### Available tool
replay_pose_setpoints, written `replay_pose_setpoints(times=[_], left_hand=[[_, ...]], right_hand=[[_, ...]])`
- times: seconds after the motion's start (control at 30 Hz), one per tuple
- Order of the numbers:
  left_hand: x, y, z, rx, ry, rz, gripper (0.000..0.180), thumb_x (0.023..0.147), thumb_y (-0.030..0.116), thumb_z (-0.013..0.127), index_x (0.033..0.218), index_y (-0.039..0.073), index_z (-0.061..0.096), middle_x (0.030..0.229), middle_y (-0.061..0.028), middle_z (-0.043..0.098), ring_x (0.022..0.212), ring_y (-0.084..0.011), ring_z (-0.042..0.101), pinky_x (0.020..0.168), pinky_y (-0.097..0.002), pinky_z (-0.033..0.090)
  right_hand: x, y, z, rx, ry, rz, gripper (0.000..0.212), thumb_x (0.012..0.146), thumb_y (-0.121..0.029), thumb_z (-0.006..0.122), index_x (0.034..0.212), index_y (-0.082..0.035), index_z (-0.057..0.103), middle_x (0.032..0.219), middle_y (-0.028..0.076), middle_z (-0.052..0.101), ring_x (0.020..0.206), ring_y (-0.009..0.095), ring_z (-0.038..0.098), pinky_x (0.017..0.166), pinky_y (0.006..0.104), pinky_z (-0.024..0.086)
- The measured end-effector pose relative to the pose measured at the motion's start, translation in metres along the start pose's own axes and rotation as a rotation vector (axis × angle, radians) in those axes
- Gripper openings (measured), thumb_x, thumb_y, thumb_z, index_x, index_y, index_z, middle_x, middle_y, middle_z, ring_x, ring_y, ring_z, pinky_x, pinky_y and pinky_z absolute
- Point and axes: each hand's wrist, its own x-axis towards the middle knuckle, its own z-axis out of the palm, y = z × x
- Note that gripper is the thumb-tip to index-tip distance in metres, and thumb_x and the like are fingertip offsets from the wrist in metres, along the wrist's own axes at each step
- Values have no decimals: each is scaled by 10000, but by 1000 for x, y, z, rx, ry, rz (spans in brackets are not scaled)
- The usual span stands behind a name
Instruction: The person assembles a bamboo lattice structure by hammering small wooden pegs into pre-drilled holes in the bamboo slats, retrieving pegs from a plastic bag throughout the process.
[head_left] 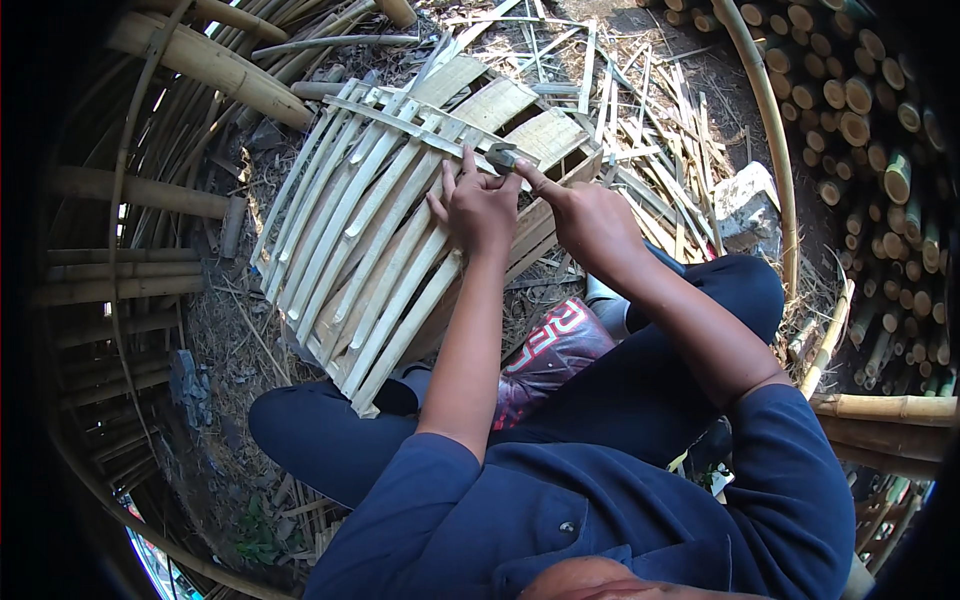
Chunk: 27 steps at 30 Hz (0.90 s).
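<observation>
A frame of pale bamboo slats (370,190) leans before me, its slats nailed or laid side by side over wider flat boards (497,104). At its upper right part, my left hand (482,208) rests against the crosswise strip (400,125). Its outer fingers are spread on the slats, while thumb and forefinger come together on something too small to make out. Close beside it, my right hand (595,225) is closed with its forefinger stretched along a small grey metal tool (503,157). The tool's handle is hidden by the hand, and its exact kind is unclear.
Loose bamboo strips (680,170) litter the ground beyond the frame. A pale stone block (748,205) lies to the right, near stacked cut bamboo poles (850,120). Thick bamboo poles (215,65) stand at left. A printed bag (555,355) lies between my crossed legs.
</observation>
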Motion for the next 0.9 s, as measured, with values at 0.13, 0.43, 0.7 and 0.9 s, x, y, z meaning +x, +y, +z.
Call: replay_pose_setpoints(times=[0.13, 0.43, 0.7, 0.9], left_hand=[[0, 3, -1, 30, -54, -45, 379, 850, 424, 787, 621, 135, 700, 1550, -28, 559, 1512, -315, 399, 1259, -623, 124], [-3, 0, 1, 11, -15, -15, 416, 847, 446, 802, 584, 143, 690, 1539, -3, 568, 1511, -307, 403, 1262, -613, 125], [0, -2, 3, 23, 28, -11, 406, 828, 439, 824, 608, 124, 693, 1541, -7, 568, 1495, -305, 426, 1261, -609, 146], [-2, 2, 1, 4, 9, -15, 394, 823, 438, 830, 617, 131, 695, 1535, -18, 573, 1498, -313, 417, 1265, -607, 137]], right_hand=[[-1, -1, -1, 19, 1, 8, 715, 952, -76, 574, 1576, -394, 435, 689, 186, 608, 588, 349, 653, 545, 488, 511], [0, 3, 6, -47, -12, -4, 736, 922, -50, 542, 1573, -377, 443, 705, 145, 641, 589, 317, 674, 536, 459, 539], [2, -2, 3, 9, 26, -12, 755, 921, -53, 567, 1582, -389, 426, 671, 160, 609, 577, 340, 654, 529, 476, 509], [1, 0, -4, -24, 9, -1, 746, 911, -54, 553, 1566, -397, 450, 678, 139, 625, 600, 314, 685, 527, 449, 541]])
